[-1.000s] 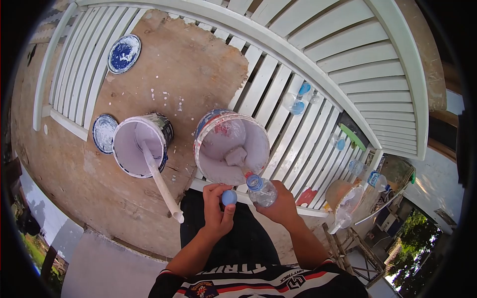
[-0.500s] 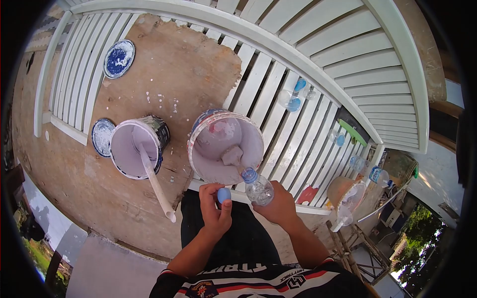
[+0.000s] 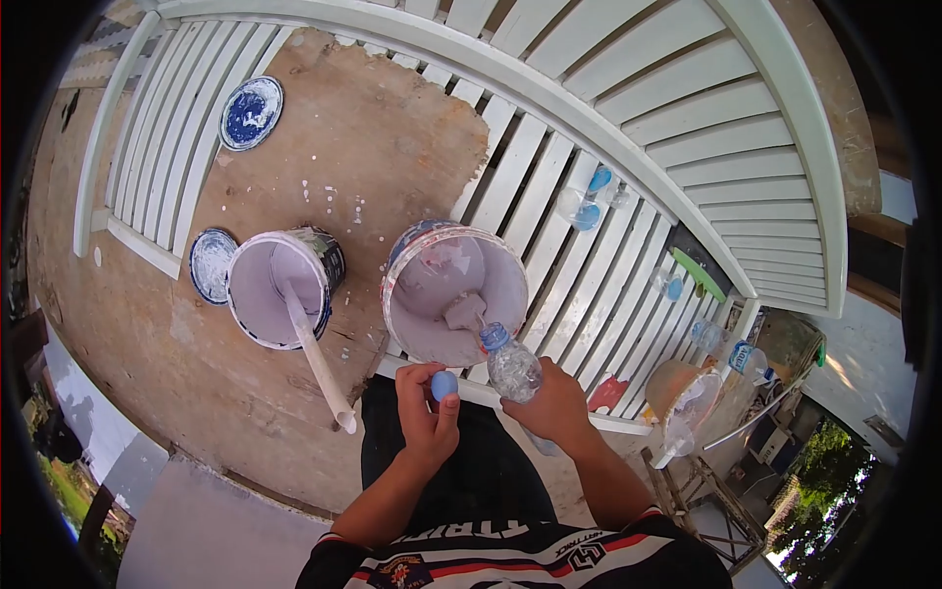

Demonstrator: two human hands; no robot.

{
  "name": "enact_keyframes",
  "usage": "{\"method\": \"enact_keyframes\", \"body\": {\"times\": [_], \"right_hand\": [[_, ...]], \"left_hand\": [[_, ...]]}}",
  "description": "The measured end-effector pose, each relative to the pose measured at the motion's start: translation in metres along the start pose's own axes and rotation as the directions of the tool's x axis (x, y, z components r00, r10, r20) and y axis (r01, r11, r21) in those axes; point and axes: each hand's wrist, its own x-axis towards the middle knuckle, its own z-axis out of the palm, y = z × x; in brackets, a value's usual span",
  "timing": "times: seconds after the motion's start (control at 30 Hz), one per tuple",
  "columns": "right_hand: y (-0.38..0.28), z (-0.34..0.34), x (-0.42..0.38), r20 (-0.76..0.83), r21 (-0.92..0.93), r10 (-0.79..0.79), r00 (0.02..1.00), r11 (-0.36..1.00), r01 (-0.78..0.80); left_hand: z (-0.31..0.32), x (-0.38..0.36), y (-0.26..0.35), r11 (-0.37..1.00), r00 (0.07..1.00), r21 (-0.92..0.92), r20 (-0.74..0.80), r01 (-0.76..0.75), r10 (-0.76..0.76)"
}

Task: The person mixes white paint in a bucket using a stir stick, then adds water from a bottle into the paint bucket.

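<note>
My left hand (image 3: pixel 424 417) holds a light blue bottle cap (image 3: pixel 444 384) between thumb and fingers. A clear plastic bottle (image 3: pixel 515 373) is gripped in my right hand (image 3: pixel 557 407), its blue-ringed neck pointing at the near rim of a large paint bucket (image 3: pixel 390 294). My fingers cover the bottle's middle, and its lower end shows below the hand. Inside that bucket, whose walls are coated pale pinkish-white, rests a paintbrush (image 3: pixel 465 311). To the left stands a smaller paint bucket (image 3: pixel 253 329) with a long pale stick (image 3: pixel 319 373) leaning out over its rim.
Two paint-smeared blue lids, one upper (image 3: pixel 251 113) and one lower (image 3: pixel 212 265), lie by a plywood sheet (image 3: pixel 363 128) on a white slatted bench (image 3: pixel 549 187). Clear bottles (image 3: pixel 586 201), a green-handled tool (image 3: pixel 699 273) and another bucket (image 3: pixel 677 393) are at the right.
The view has shifted slightly, moving the buckets and bench a little rightward. The bottle's neck has risen slightly, and its lower end now shows below my right hand. My left hand still holds the cap.
</note>
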Motion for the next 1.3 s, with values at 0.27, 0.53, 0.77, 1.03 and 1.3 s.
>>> {"method": "enact_keyframes", "body": {"times": [0.27, 0.53, 0.77, 1.03, 1.3], "right_hand": [[0.000, 0.000, 0.000, 0.000, -0.009, -0.010, 1.000, 1.000, 0.010], [0.003, 0.006, 0.000, -0.012, 0.055, -0.053, 0.999, 0.997, 0.054], [0.011, 0.021, -0.003, -0.086, 0.191, -0.190, 0.978, 0.960, 0.203], [0.015, 0.031, -0.010, -0.126, 0.197, -0.269, 0.955, 0.936, 0.290], [0.021, 0.040, -0.015, -0.254, 0.119, -0.352, 0.901, 0.913, 0.390]], "left_hand": [[-0.003, 0.002, -0.002, 0.999, 1.000, 0.054, -0.001, 0.008, -0.008], [-0.002, 0.009, 0.009, 0.998, 0.999, 0.062, 0.032, 0.030, -0.032], [0.003, 0.016, 0.019, 0.995, 0.998, 0.083, 0.012, -0.060, 0.059], [-0.001, 0.019, 0.043, 0.974, 0.986, 0.196, 0.143, -0.115, 0.088], [0.006, 0.015, 0.043, 0.958, 0.974, 0.282, 0.227, -0.058, -0.008]]}}
